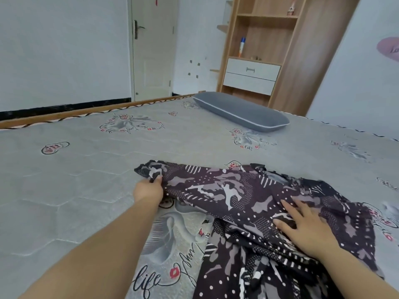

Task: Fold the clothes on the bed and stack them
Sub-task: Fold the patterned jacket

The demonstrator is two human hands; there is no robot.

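Note:
A dark purple patterned garment [237, 197] with grey shapes and white dots lies crumpled on the near right part of the grey printed bed [86, 180]. My left hand [149, 190] pinches the garment's far left corner, fingers closed on the fabric. My right hand [302, 227] rests flat on the garment's middle, fingers spread, pressing the cloth down. The garment's lower part runs out of view at the bottom edge.
A grey pillow [241, 111] lies at the far side of the bed. A wooden shelf unit with white drawers [252, 74] stands behind it. A closed door [153, 48] is in the far wall. The bed's wooden edge [64, 114] runs along the far left.

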